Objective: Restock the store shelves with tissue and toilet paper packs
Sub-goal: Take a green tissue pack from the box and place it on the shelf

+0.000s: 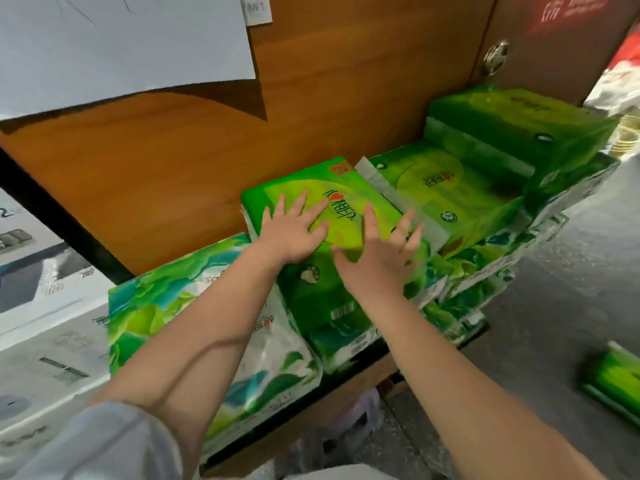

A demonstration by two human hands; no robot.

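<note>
Rolled-back pale grey sleeve (104,441) is sitting closest to the lens, on the left forearm. Beyond it, the left hand (294,233) is lying flat with fingers spread on the bright green plastic-wrapped tissue pack (332,216), and the right hand (381,251) is hovering or resting with fingers splayed at that pack's right edge; contact there is blurred and cannot be told. This pack is lying on top of the stack, just right of a large white-and-green leaf-printed soft pack (180,306).

Restocking is looking well underway: to the right of the pressed pack, a second green tissue pack (446,192) and a third green pack (519,126) higher up are already sitting in place, with leaf-printed packs beneath. One loose green pack (613,386) is lying on the grey floor (561,271), well right of the stack, so at least that one seems left to shelve.

Behind the stack an orange-brown wooden panel (194,147) is standing, with a white paper sheet (121,43) hanging over it, and white printed cartons (45,327) are sitting left of the leaf-printed pack.
</note>
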